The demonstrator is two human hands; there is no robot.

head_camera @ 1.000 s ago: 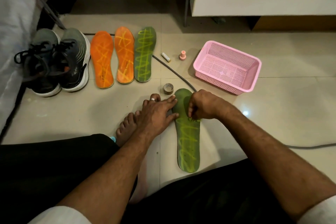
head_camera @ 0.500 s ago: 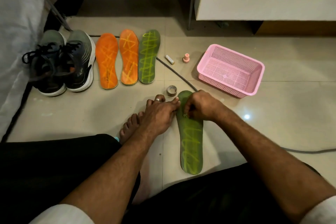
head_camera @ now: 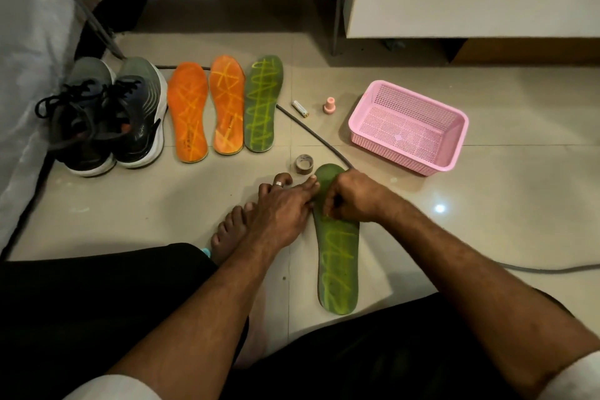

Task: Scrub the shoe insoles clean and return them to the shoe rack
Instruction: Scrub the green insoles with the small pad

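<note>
**Two hands working on a green insole on a tiled floor**

We are looking down from a head-worn camera at a person sitting on a pale tiled floor, legs in dark trousers at the near edge. A green insole with yellow zigzag lines lies flat on the floor in front of us, lengthwise, its far tip pointing away from us.

The left hand lies with straight fingers, fingertips touching the left edge of this insole near its far end; the hand rests over a bare foot just left of the insole. The right hand sits on the far part of the insole with fingers curled downward against it. We cannot tell whether it pinches some small tool or only the insole surface.

Farther away, toward the far left of the floor, three more insoles lie side by side: two orange insoles and a second green insole. A pair of dark sneakers stands just left of them.

A small roll of tape sits just beyond the near insole's tip. A battery and a small pink cap lie farther off, beside a pink perforated basket on the right. A grey cable crosses the floor, passing under the near insole.
</note>
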